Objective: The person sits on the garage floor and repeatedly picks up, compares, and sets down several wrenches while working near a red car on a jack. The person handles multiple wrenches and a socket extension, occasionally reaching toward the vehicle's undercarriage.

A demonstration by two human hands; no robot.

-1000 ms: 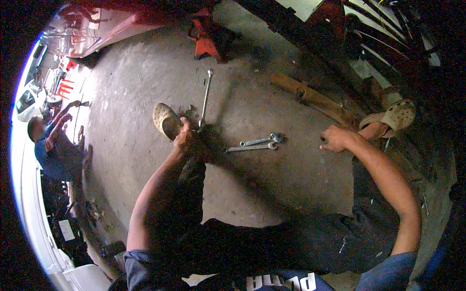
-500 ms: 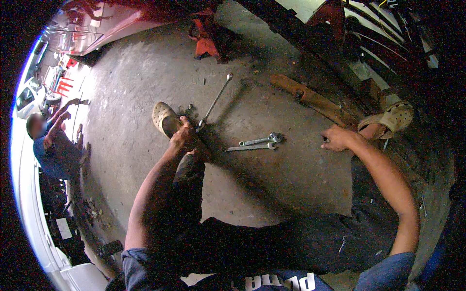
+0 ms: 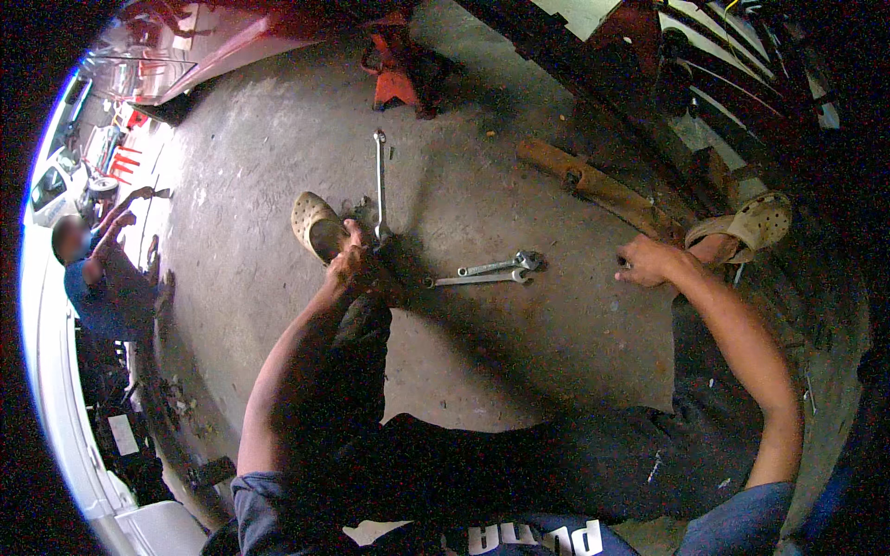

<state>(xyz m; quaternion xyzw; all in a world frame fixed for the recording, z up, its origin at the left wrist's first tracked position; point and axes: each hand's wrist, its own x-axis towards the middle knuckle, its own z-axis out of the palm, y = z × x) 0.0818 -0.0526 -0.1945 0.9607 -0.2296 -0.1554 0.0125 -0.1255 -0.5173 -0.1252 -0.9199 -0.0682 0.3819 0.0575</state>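
My left hand (image 3: 345, 269) is closed beside my left clog (image 3: 317, 227). A long combination wrench (image 3: 379, 181) sticks out from it, pointing away from me, its near end in shadow by my fingers. Casting a shadow on the floor, it appears raised. My right hand (image 3: 647, 261) rests near my right knee with curled fingers. Something small and dark shows at its fingertips, too small to name. Between my hands a combination wrench (image 3: 482, 279) and an adjustable wrench (image 3: 501, 265) lie together on the concrete.
A wooden plank (image 3: 593, 190) lies ahead of my right hand, near my right clog (image 3: 756, 227). Farther off stands a red jack stand (image 3: 396, 69). At far left, another person (image 3: 107, 278) is low to the floor, near a white vehicle (image 3: 56, 371).
The long wrench by my left hand has swung left, from slanting toward the far right to pointing nearly straight away. My right hand and the floor wrenches look unmoved.
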